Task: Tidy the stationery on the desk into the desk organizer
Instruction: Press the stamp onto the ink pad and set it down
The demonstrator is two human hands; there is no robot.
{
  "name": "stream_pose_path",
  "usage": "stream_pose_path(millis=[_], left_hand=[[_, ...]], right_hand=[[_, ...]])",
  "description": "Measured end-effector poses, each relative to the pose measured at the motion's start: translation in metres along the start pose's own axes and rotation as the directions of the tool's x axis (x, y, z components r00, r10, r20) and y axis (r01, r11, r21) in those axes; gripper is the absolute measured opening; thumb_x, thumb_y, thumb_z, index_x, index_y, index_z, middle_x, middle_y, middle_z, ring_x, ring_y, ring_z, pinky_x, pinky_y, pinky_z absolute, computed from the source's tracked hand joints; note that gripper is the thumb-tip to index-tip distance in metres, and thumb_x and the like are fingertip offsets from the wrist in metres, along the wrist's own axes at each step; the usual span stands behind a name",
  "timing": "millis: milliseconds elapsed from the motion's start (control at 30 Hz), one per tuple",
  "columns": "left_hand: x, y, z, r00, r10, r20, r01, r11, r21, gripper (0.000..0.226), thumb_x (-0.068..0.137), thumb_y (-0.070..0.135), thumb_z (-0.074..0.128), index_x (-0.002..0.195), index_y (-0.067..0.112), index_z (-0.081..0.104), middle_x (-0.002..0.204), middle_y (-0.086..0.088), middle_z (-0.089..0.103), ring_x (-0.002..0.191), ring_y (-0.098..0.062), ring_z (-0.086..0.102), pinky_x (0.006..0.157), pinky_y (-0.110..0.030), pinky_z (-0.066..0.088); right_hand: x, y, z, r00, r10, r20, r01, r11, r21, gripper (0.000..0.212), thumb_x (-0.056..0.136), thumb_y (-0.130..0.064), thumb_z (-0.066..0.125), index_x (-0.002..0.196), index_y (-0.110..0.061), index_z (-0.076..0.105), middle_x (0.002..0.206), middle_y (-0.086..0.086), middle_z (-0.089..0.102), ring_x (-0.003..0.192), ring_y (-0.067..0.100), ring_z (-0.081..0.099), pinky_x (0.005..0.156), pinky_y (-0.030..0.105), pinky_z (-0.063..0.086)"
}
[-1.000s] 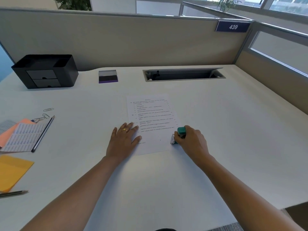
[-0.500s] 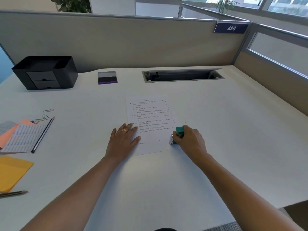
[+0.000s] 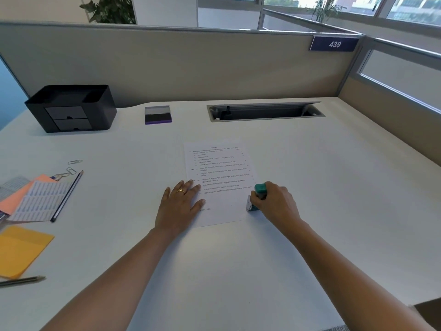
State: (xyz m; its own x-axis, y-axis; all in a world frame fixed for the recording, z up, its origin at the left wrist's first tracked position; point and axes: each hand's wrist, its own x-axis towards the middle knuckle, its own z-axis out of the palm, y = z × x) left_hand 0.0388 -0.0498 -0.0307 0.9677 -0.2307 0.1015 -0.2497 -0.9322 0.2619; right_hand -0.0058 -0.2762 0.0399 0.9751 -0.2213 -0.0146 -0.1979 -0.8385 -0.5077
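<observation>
A printed sheet (image 3: 219, 168) lies in the middle of the white desk (image 3: 322, 187). My left hand (image 3: 179, 206) rests flat on the sheet's lower left corner. My right hand (image 3: 276, 204) grips a small green stapler (image 3: 259, 191) at the sheet's right edge. The black desk organizer (image 3: 71, 108) with two drawers stands at the far left. A purple ink pad (image 3: 158, 115) sits to its right. Paper clips (image 3: 71, 167), a pencil (image 3: 68, 195), a label sheet (image 3: 40, 201), an orange pad (image 3: 14, 199), yellow notes (image 3: 20, 249) and another pencil (image 3: 23, 280) lie at the left.
An open cable tray (image 3: 265, 112) is set into the desk at the back. Beige partition walls (image 3: 191, 65) close the back and right sides. The desk's front edge runs past my right forearm at the lower right.
</observation>
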Motion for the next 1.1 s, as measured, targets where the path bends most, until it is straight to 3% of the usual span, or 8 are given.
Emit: stream_pose_path(millis=[67, 200, 367, 500, 733, 933, 1000, 1100], left_hand=[[0.001, 0.000, 0.000, 1.000, -0.006, 0.005, 0.006, 1.000, 0.000, 0.058, 0.091, 0.057, 0.025, 0.142, 0.030, 0.029, 0.153, 0.009, 0.021, 0.143, -0.011, 0.012, 0.116, -0.038, 0.006], [0.000, 0.000, -0.001, 1.000, 0.003, -0.014, -0.003, 1.000, -0.006, 0.077, 0.077, 0.065, 0.008, 0.141, 0.031, 0.032, 0.152, 0.009, 0.025, 0.142, -0.012, 0.016, 0.116, -0.039, 0.009], [0.000, 0.001, -0.001, 1.000, -0.005, -0.008, 0.005, 1.000, -0.015, 0.058, 0.090, 0.055, 0.024, 0.141, 0.030, 0.031, 0.153, 0.008, 0.024, 0.143, -0.012, 0.014, 0.116, -0.038, 0.007], [-0.001, 0.001, -0.002, 1.000, -0.006, -0.002, 0.006, 1.000, -0.017, 0.068, 0.083, 0.061, 0.015, 0.142, 0.030, 0.030, 0.153, 0.009, 0.023, 0.143, -0.011, 0.013, 0.116, -0.038, 0.007], [-0.001, 0.001, -0.002, 1.000, -0.011, 0.008, 0.011, 0.999, -0.037, 0.051, 0.095, 0.048, 0.034, 0.142, 0.029, 0.030, 0.153, 0.009, 0.021, 0.143, -0.011, 0.012, 0.117, -0.038, 0.006], [0.000, 0.002, -0.004, 1.000, -0.009, 0.002, 0.009, 0.999, -0.041, 0.050, 0.095, 0.046, 0.034, 0.142, 0.030, 0.030, 0.153, 0.010, 0.021, 0.143, -0.011, 0.012, 0.116, -0.037, 0.005], [-0.001, 0.002, -0.003, 1.000, -0.011, 0.009, 0.011, 1.000, -0.029, 0.053, 0.093, 0.052, 0.029, 0.142, 0.030, 0.029, 0.153, 0.010, 0.021, 0.143, -0.011, 0.012, 0.116, -0.037, 0.006], [-0.002, 0.002, -0.002, 1.000, -0.002, -0.009, 0.002, 1.000, -0.010, 0.081, 0.074, 0.066, 0.004, 0.141, 0.031, 0.030, 0.152, 0.010, 0.024, 0.142, -0.011, 0.015, 0.116, -0.038, 0.008]], right_hand=[[0.004, -0.002, -0.001, 1.000, 0.000, 0.008, 0.000, 1.000, -0.005, 0.025, 0.088, -0.033, 0.054, 0.081, -0.011, 0.046, 0.080, 0.007, 0.053, 0.069, 0.024, 0.049, 0.058, 0.026, 0.036], [0.017, -0.008, -0.004, 0.999, 0.009, 0.039, -0.009, 1.000, -0.012, 0.025, 0.086, -0.029, 0.054, 0.072, -0.013, 0.041, 0.080, 0.008, 0.051, 0.069, 0.025, 0.045, 0.048, 0.024, 0.029], [0.010, -0.004, -0.002, 1.000, 0.001, 0.002, -0.001, 1.000, -0.007, 0.023, 0.088, -0.031, 0.053, 0.079, -0.011, 0.043, 0.078, 0.007, 0.052, 0.067, 0.024, 0.046, 0.048, 0.024, 0.029], [-0.001, 0.000, 0.003, 0.999, -0.001, -0.043, 0.001, 1.000, -0.006, 0.025, 0.089, -0.035, 0.052, 0.083, -0.011, 0.046, 0.078, 0.006, 0.053, 0.068, 0.024, 0.049, 0.054, 0.026, 0.032], [0.008, -0.004, 0.001, 1.000, 0.001, -0.011, -0.001, 1.000, -0.015, 0.024, 0.089, -0.033, 0.052, 0.082, -0.011, 0.045, 0.080, 0.008, 0.053, 0.069, 0.024, 0.048, 0.058, 0.026, 0.034], [0.008, -0.005, -0.002, 1.000, 0.001, 0.008, -0.001, 1.000, -0.023, 0.025, 0.089, -0.032, 0.052, 0.080, -0.010, 0.043, 0.080, 0.008, 0.052, 0.068, 0.025, 0.047, 0.056, 0.027, 0.034], [0.009, -0.006, -0.004, 1.000, 0.002, 0.022, -0.001, 0.999, -0.039, 0.025, 0.088, -0.032, 0.051, 0.078, -0.011, 0.042, 0.081, 0.008, 0.052, 0.070, 0.025, 0.047, 0.051, 0.026, 0.031], [0.013, -0.008, -0.011, 1.000, 0.003, 0.015, -0.002, 0.999, -0.054, 0.028, 0.088, -0.033, 0.052, 0.076, -0.010, 0.044, 0.079, 0.007, 0.052, 0.069, 0.024, 0.047, 0.046, 0.024, 0.027]])
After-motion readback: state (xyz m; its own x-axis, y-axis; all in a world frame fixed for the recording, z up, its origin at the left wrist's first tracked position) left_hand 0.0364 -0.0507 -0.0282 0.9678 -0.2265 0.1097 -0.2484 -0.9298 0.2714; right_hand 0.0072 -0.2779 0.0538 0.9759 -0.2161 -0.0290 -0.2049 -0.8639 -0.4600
